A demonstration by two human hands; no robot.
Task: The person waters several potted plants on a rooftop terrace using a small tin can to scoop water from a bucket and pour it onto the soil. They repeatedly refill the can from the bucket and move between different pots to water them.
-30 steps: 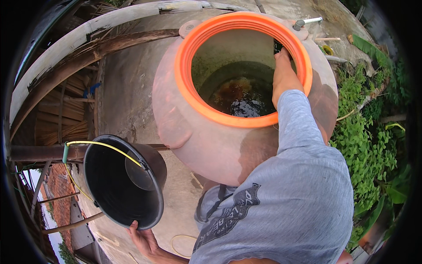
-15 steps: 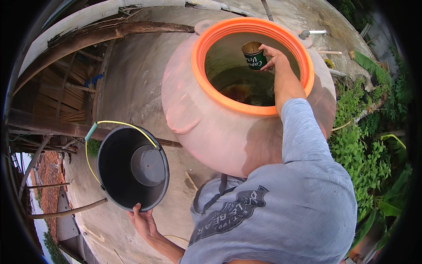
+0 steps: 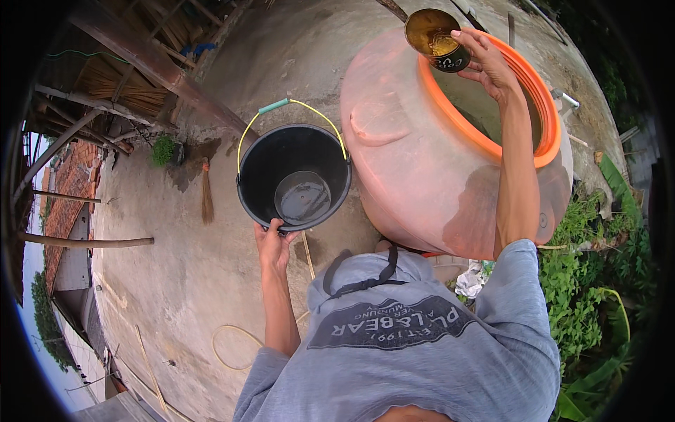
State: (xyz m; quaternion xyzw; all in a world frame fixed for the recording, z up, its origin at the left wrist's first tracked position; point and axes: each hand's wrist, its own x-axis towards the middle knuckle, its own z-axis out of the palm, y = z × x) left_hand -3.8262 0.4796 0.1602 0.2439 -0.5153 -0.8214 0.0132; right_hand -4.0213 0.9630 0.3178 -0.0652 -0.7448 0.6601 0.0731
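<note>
My left hand point(image 3: 274, 243) grips the near rim of a black bucket point(image 3: 264, 172), which is tilted so its inside faces me. A yellow wire handle with a green grip point(image 3: 274, 105) stands up over its far side. A little liquid seems to shine on the bucket's bottom. High at the right, my right hand point(image 3: 492, 67) holds a dark green tin can point(image 3: 450, 62) by its side, with yellowish liquid visible inside. The can is above the far left part of the orange rim point(image 3: 460, 123) of a big pinkish water tank point(image 3: 401, 155).
A hand broom point(image 3: 206, 193) lies on the concrete floor point(image 3: 162, 281) at the left, near a small green plant point(image 3: 163, 150). A pale hose point(image 3: 235, 346) curls on the floor. Wooden posts point(image 3: 158, 60) stand at the upper left; leafy plants point(image 3: 583, 281) grow at the right.
My right hand has lifted the tin can out of the tank's mouth to above its rim. The bucket in my left hand has come closer to the tank. The view has shifted left.
</note>
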